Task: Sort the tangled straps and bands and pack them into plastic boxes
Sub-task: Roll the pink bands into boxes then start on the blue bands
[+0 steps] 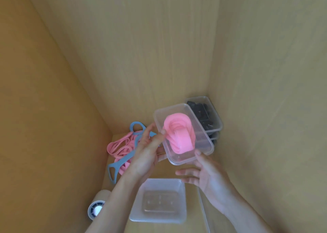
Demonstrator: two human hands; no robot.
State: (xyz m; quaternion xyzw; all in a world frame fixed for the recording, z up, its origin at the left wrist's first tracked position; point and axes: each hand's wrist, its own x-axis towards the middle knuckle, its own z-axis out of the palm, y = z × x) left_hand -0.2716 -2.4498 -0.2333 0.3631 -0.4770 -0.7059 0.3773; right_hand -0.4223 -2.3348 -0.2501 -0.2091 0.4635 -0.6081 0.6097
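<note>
Mid-frame, the left hand [148, 149] grips the clear box [200, 130] by its left rim, thumb over the edge, the right hand [208, 176] loosely open with thumb touching its lower right corner; the coiled pink band [178, 133] inside looks soft, light and springy, best pinched across its coil.

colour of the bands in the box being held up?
Pink. The coiled bands sit inside the clear box; the head view shows them plainly.
</note>
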